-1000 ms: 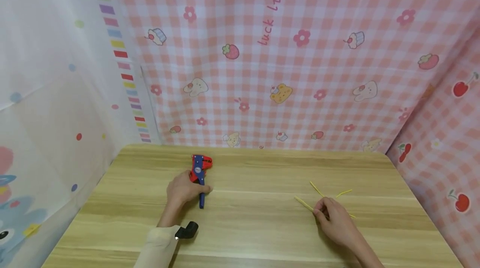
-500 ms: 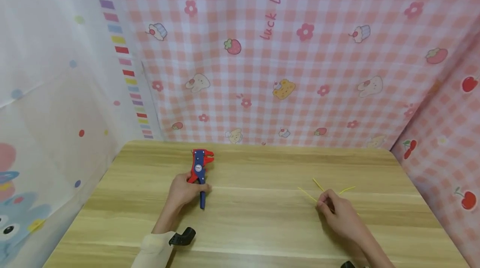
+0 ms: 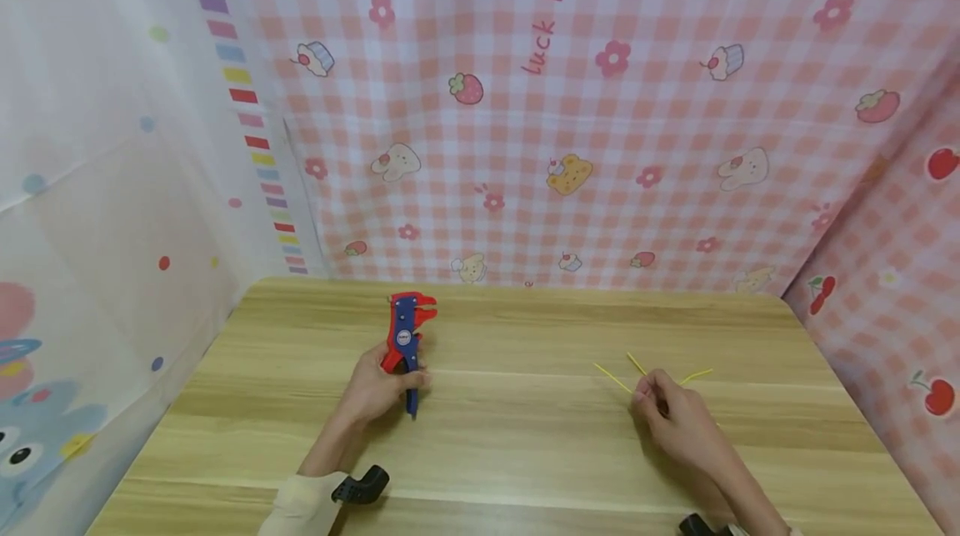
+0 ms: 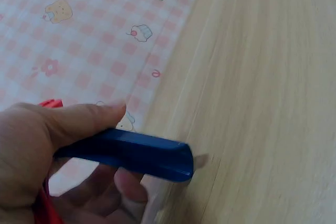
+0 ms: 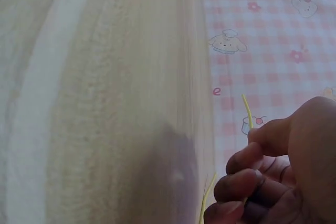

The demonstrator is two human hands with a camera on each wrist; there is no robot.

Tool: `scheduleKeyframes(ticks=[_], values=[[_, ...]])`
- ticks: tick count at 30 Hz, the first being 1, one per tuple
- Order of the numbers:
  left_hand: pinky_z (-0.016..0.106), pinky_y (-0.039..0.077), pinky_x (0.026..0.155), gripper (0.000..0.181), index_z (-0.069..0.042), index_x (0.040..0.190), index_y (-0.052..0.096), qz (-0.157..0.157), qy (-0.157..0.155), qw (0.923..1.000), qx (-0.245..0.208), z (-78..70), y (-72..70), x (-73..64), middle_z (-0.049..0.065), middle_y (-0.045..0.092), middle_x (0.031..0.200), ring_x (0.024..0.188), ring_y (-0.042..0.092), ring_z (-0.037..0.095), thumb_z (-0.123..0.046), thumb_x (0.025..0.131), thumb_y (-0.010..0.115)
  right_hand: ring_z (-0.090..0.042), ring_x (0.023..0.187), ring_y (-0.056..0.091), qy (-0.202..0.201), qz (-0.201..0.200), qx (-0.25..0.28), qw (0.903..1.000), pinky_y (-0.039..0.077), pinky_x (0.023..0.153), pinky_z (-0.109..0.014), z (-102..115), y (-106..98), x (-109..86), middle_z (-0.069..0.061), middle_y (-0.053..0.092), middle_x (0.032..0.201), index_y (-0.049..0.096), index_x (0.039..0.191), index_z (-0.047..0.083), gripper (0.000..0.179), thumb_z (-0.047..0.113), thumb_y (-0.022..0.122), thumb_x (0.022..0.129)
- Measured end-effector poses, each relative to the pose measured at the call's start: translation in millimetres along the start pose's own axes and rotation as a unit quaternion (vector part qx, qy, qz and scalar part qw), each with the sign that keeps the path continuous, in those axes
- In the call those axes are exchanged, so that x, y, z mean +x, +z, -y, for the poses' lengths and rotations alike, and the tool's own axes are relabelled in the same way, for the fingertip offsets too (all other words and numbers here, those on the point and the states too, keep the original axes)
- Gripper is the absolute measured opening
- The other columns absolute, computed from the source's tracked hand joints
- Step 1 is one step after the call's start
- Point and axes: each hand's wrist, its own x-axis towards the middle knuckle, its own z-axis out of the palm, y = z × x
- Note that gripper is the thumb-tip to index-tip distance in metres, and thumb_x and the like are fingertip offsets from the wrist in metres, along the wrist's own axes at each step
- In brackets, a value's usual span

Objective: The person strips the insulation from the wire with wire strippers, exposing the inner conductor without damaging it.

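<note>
On the left of the head view, my left hand (image 3: 375, 386) grips a red and blue wire stripper (image 3: 405, 338) by its handles, its red jaws pointing right. The left wrist view shows the thumb along the top of the blue handle (image 4: 142, 153) and fingers curled beneath; the tool's head is hidden there. To the right, my right hand (image 3: 678, 419) pinches a thin yellow wire (image 3: 612, 376) between thumb and forefinger. One end of that wire sticks out past the fingertips (image 5: 252, 137). Another yellow wire (image 3: 636, 363) and a bent one (image 3: 697, 374) lie just beyond the hand, partly hidden by it.
A wood-grain table (image 3: 510, 453) spans the front. Its far edge meets a pink checked cloth (image 3: 510, 119), with a white patterned cloth (image 3: 112, 186) on the left and a cherry-print cloth (image 3: 900, 336) on the right. Black wrist mounts (image 3: 362, 486) sit on the forearms.
The wire stripper has shifted slightly, with more of its blue handle and red jaws showing. My right hand has raised the pinched yellow wire a little. The head view has tipped slightly.
</note>
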Motion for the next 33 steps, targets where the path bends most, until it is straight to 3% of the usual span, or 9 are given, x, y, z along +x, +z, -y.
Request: scheduleKeyframes(ticks=[3, 6, 11, 16, 23, 33], values=[[0.028, 0.054, 0.08, 0.056, -0.001, 0.135, 0.057, 0.058, 0.021, 0.9977, -0.028, 1.4, -2.6, -0.1, 0.014, 0.078, 0.104, 0.091, 0.075, 0.02, -0.007, 0.085, 0.081, -0.003, 0.057, 0.046, 0.009, 0.002, 0.01, 0.9999, 0.04, 0.05, -0.021, 0.4, -1.9, 0.5, 0.002, 0.056, 0.073, 0.06, 0.101, 0.01, 0.006, 0.006, 0.056, 0.101], [0.029, 0.057, 0.092, 0.062, 0.003, 0.142, 0.047, 0.114, 0.033, 0.9907, -0.067, 4.0, -3.4, -0.2, 0.016, 0.077, 0.101, 0.092, 0.077, 0.025, -0.006, 0.089, 0.077, -0.003, 0.056, 0.045, 0.011, -0.002, 0.018, 0.9998, 0.039, 0.049, -0.021, 0.7, -3.4, 1.4, 0.001, 0.055, 0.073, 0.061, 0.101, 0.01, 0.005, 0.008, 0.056, 0.102], [0.04, 0.064, 0.082, 0.062, 0.008, 0.145, 0.039, 0.179, 0.057, 0.9729, -0.135, 11.3, 5.1, -0.4, 0.011, 0.072, 0.092, 0.084, 0.077, 0.027, -0.002, 0.093, 0.071, -0.002, 0.055, 0.041, 0.007, -0.012, 0.012, 0.9998, 0.037, 0.048, -0.02, 1.0, -5.8, 2.2, 0.002, 0.053, 0.07, 0.061, 0.1, 0.011, 0.004, 0.011, 0.058, 0.102], [0.047, 0.065, 0.081, 0.059, 0.012, 0.141, 0.038, 0.187, 0.079, 0.9616, -0.185, 15.9, 18.0, -1.8, 0.007, 0.071, 0.084, 0.077, 0.075, 0.025, -0.004, 0.094, 0.07, -0.003, 0.055, 0.039, -0.016, -0.032, 0.001, 0.9993, 0.034, 0.049, -0.021, 4.1, -8.2, 6.1, 0.003, 0.051, 0.069, 0.064, 0.098, 0.013, 0.006, 0.017, 0.062, 0.102], [0.052, 0.064, 0.081, 0.048, 0.013, 0.13, 0.04, 0.185, 0.074, 0.9485, -0.247, 12.7, 30.8, -3.0, 0.006, 0.071, 0.083, 0.075, 0.072, 0.02, -0.005, 0.096, 0.068, -0.001, 0.056, 0.039, -0.057, -0.059, -0.003, 0.9966, 0.034, 0.05, -0.019, 7.5, -12.1, 11.5, 0.006, 0.049, 0.067, 0.068, 0.099, 0.016, 0.003, 0.013, 0.068, 0.098], [0.047, 0.065, 0.081, 0.029, 0.003, 0.117, 0.05, 0.204, 0.061, 0.9432, -0.255, 7.8, 39.4, -9.0, 0.004, 0.069, 0.081, 0.074, 0.073, 0.019, -0.005, 0.095, 0.068, 0.0, 0.054, 0.039, -0.074, -0.064, -0.008, 0.9952, 0.034, 0.048, -0.019, 13.2, -15.1, 16.1, 0.009, 0.05, 0.066, 0.068, 0.097, 0.019, 0.006, 0.013, 0.069, 0.097]])
